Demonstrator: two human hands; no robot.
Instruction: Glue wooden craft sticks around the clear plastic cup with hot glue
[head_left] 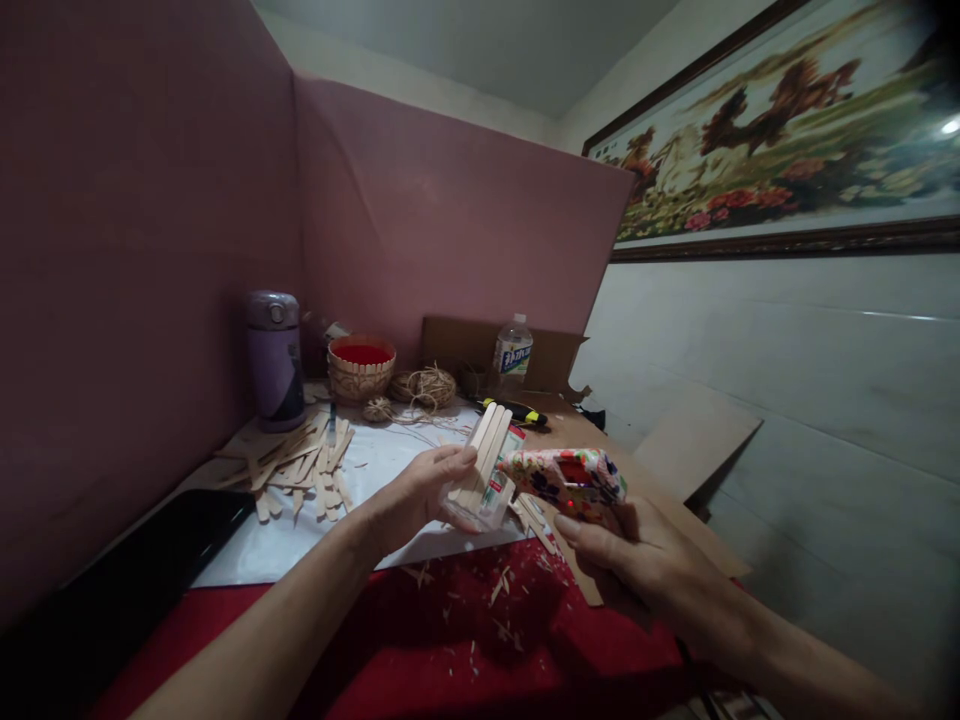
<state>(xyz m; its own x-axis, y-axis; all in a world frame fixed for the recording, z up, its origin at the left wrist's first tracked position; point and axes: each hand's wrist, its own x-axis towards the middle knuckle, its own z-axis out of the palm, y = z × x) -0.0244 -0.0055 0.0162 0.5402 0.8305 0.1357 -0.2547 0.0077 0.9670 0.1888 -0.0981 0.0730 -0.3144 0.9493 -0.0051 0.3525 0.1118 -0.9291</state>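
Note:
My left hand [431,480] is closed around a few wooden craft sticks [487,445], laid side by side over a clear plastic packet [495,500] with red and green print. In my right hand [630,550] is a flower-patterned hot glue gun [566,480], its small red light lit. The gun's nozzle points left at the sticks; I cannot tell whether it touches them. Below the gun, more loose sticks [534,522] lie at the table's edge.
A heap of sticks [300,465] lies on white paper [390,460] at left. Behind stand a purple flask [275,360], a stick-covered bowl [361,370], twine [427,388], a plastic bottle [514,355] and a yellow-black cutter [525,415]. Wood scraps litter the red cloth [420,640].

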